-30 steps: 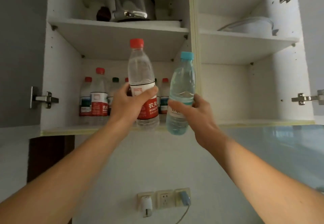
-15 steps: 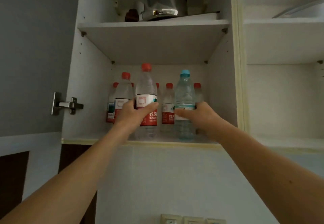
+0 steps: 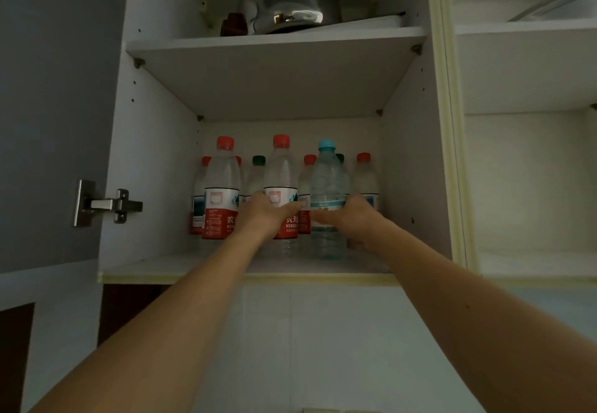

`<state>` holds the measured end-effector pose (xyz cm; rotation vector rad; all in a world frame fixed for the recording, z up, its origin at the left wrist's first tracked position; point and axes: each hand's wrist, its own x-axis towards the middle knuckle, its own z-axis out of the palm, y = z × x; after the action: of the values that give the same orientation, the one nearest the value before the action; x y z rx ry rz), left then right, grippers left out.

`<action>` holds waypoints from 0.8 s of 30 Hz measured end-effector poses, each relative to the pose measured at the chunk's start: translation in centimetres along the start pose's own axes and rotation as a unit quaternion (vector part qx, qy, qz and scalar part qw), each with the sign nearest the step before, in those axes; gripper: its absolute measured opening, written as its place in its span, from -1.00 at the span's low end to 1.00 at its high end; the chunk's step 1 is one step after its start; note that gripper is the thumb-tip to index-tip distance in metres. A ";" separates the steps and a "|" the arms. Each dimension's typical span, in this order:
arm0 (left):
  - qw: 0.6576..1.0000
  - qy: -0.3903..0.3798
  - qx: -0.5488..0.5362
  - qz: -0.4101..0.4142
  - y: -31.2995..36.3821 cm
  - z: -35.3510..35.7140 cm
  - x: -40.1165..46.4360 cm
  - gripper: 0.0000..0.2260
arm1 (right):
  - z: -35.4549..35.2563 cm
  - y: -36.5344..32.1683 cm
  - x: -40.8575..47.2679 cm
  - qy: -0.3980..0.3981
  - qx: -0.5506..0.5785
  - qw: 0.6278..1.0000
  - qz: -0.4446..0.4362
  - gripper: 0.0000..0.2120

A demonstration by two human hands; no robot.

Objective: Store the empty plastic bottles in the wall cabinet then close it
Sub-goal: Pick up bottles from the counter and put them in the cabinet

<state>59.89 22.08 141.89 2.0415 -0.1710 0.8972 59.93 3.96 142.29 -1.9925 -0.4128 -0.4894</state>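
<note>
On the lower cabinet shelf (image 3: 161, 267), left hand (image 3: 263, 215) curled round red-capped bottle (image 3: 280, 186), right hand (image 3: 350, 218) round blue-capped bottle (image 3: 328, 186).

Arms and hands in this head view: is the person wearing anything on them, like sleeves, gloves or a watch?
Nothing worn shows. Both forearms are bare from the bottom edge of the picture up to the wrists, with no sleeve cuffs in view. The left hand and the right hand have no gloves, and no watch or bracelet sits on either wrist. No rings are visible, though most of the fingers are hidden.
</note>
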 end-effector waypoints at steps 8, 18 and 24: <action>0.992 -0.049 0.116 0.011 0.7 -0.9 -1.0 -0.54 | 0.1 -0.8 -1.6 -0.024 -0.014 1.000 0.010 -0.54; 0.991 0.051 0.023 0.123 1.0 -5.8 -9.2 -0.73 | 0.6 -2.0 -10.3 0.189 -0.148 0.966 -0.101 -0.57; 0.977 0.014 -0.166 0.134 -0.3 -4.7 -16.8 -0.70 | 1.4 -1.0 -20.1 0.233 -0.211 0.942 -0.117 -0.74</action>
<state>45.23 22.47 132.46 1.7175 -0.5548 0.9866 42.34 4.02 132.32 -2.1480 -0.2577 -1.2588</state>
